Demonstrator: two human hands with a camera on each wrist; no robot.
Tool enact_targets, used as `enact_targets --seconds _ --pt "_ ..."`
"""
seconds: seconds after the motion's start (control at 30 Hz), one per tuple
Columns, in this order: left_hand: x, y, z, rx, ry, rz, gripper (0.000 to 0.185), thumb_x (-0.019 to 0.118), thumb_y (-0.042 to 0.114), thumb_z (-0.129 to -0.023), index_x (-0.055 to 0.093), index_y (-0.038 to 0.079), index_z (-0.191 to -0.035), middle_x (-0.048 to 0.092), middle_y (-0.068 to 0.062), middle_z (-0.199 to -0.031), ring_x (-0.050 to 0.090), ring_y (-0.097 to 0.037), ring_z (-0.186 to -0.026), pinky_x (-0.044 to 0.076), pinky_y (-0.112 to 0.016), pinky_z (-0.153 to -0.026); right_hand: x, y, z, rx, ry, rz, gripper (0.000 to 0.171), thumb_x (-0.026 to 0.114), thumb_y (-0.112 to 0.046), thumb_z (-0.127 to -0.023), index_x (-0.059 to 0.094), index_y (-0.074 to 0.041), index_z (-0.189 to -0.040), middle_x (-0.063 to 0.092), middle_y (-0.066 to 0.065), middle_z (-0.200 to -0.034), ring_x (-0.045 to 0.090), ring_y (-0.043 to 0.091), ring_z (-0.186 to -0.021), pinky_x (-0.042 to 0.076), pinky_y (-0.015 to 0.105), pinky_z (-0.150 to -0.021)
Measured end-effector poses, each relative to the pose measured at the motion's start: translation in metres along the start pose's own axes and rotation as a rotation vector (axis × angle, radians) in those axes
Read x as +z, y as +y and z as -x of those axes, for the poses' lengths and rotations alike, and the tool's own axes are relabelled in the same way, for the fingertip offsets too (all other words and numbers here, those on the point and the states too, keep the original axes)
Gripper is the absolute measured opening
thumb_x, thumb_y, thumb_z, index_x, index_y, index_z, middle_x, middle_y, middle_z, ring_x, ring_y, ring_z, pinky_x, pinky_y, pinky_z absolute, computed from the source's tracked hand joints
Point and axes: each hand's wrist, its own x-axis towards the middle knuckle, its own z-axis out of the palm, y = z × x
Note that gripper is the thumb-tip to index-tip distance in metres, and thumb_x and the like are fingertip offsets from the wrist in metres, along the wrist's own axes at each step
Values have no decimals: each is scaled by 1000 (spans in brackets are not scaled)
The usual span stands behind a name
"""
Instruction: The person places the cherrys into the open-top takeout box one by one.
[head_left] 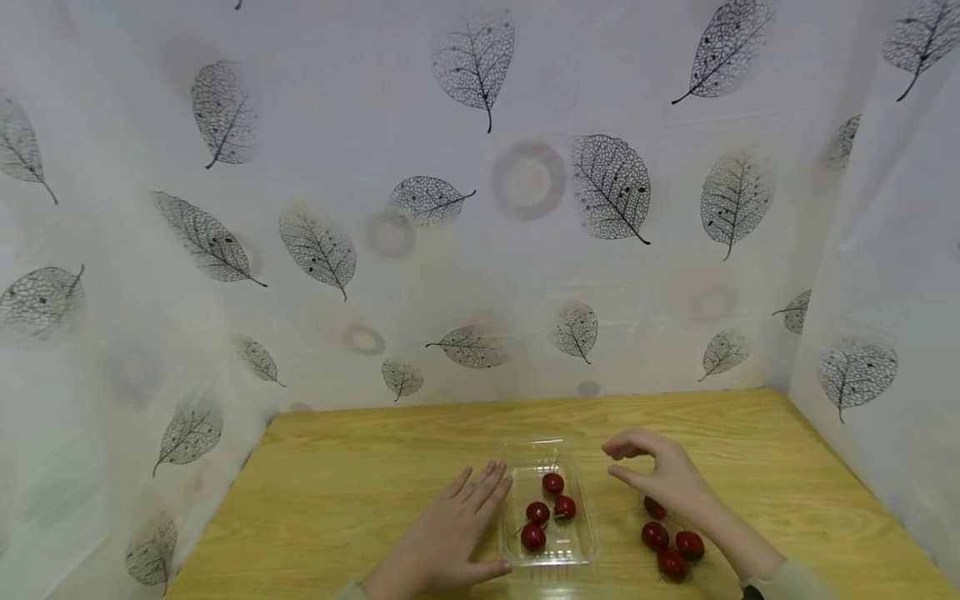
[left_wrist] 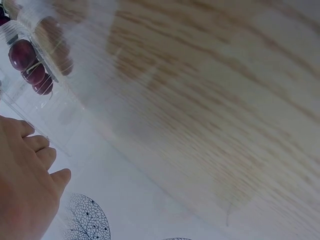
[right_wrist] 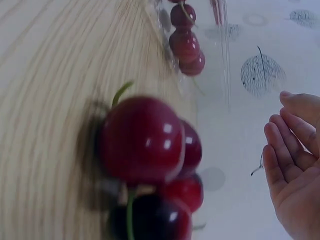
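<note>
A clear plastic box (head_left: 577, 546) stands on the table with several dark red cherries (head_left: 533, 537) in it. My left hand (head_left: 453, 533) lies along the box's left side, fingers straight and fingertips at its wall. Whether they touch it is hard to tell. To the right of the box, my right hand (head_left: 667, 475) hovers with bent fingers and thumb apart, nothing between them. Below and beside that hand, several loose cherries (head_left: 672, 563) are grouped on the wood; one is partly hidden by the hand. Green stems show on the loose cherries (right_wrist: 142, 140) in the right wrist view.
The wood-grain table (head_left: 337, 475) ends at a pale sheet (head_left: 525, 275) printed with leaves, which rises at the back and both sides. Between the box and the loose cherries lies a narrow strip of table.
</note>
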Motion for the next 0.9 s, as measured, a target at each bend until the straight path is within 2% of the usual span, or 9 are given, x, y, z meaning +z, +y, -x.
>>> enact_targets --seconds 0.3,0.5,0.73,0.9 --pt "1 1 0 -2 -7 -2 96 42 75 -102 28 6 -168 23 -13 -177 29 -28 -163 36 -48 -130 -17 25 18 43 43 37 23 85 -5 -88 78 -9 -109 79 3 -103 67 -4 -92 63 25 -83" --pt "0 1 0 -8 -27 18 95 44 73 -102 29 6 -167 23 -13 -177 29 -28 -163 34 -48 -130 -21 40 33 62 25 46 23 86 -4 -85 78 -7 -106 78 2 -101 65 -7 -90 63 23 -79" --pt "-1 1 -1 -7 -36 26 95 44 72 -103 29 5 -167 25 -15 -176 30 -28 -163 33 -48 -131 -23 52 47 110 1 14 24 85 -5 -85 77 -6 -108 78 7 -99 64 -8 -88 61 18 -79" --pt "0 1 -1 -7 -34 25 94 43 72 -103 29 6 -167 26 -15 -176 30 -29 -163 35 -48 -130 -25 56 53 186 -47 1 27 87 -13 -86 77 -7 -111 79 4 -103 64 -9 -89 60 19 -80"
